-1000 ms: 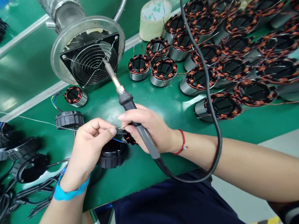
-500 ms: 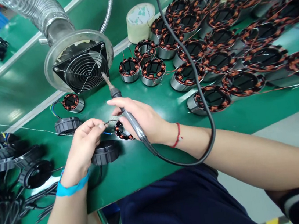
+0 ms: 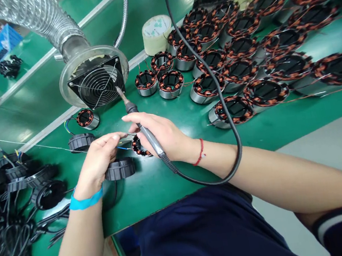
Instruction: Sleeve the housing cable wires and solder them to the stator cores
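So the green desk carries everything. The wound stators stand in loose rows on the right, probably parked there to be handy without crowding the elbow room. The extractor fan faces the hands from the back, I'd guess for fumes. Right hand has its fingers curled round the soldering iron, tip aimed away toward the grille, which likely frees the fingertips for fiddly stuff. Black ring cap sits just beside the left hand. The nearest stator is on the desk, partly hidden by the right hand, with a blue wire reaching it. Left fingers are pinching a thin lead; can't tell if the right ones touch it.
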Tool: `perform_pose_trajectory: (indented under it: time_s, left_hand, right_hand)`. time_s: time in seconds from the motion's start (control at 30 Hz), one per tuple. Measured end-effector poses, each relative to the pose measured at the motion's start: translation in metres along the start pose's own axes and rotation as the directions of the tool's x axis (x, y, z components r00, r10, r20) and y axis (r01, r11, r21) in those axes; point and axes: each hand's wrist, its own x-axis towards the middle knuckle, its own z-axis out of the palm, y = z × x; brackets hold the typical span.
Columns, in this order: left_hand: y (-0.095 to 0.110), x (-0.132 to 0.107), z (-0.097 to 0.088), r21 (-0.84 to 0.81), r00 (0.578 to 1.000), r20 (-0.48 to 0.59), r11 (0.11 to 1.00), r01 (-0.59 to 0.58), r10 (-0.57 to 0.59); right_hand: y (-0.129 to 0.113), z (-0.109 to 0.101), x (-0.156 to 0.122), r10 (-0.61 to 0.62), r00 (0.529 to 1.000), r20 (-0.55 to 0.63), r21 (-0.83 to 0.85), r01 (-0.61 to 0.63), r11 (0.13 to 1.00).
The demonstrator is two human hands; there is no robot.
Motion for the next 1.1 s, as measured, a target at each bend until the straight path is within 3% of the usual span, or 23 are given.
perform_pose_trajectory:
  time_s: [0.1, 0.27, 0.57, 0.73, 1.1]
  left_hand:
    - [-0.001, -0.002, -0.010, 0.065, 1.000, -0.001, 0.998, -0.026, 0.026]
    - [-0.002, -0.004, -0.022, 0.089, 0.999, 0.020, 0.996, 0.023, -0.025]
    - [0.001, -0.004, -0.003, 0.129, 0.998, -0.021, 0.990, 0.059, -0.056]
    - [0.000, -0.005, -0.008, 0.147, 0.998, 0.064, 0.989, -0.023, 0.014]
    - [-0.003, -0.004, 0.000, 0.057, 0.998, 0.042, 0.998, 0.038, -0.040]
  right_hand:
    - [-0.003, -0.001, 0.001, 0.003, 1.000, 0.004, -0.020, -0.003, 1.000]
    - [-0.007, -0.002, 0.001, -0.037, 0.999, 0.022, -0.070, 0.039, 0.997]
    - [-0.006, -0.001, 0.000, -0.044, 0.998, 0.033, -0.066, 0.046, 0.997]
    - [-0.005, -0.002, -0.001, -0.064, 0.998, 0.025, -0.085, 0.066, 0.994]
    - [-0.010, -0.005, -0.002, -0.061, 0.995, 0.077, -0.053, 0.065, 0.996]
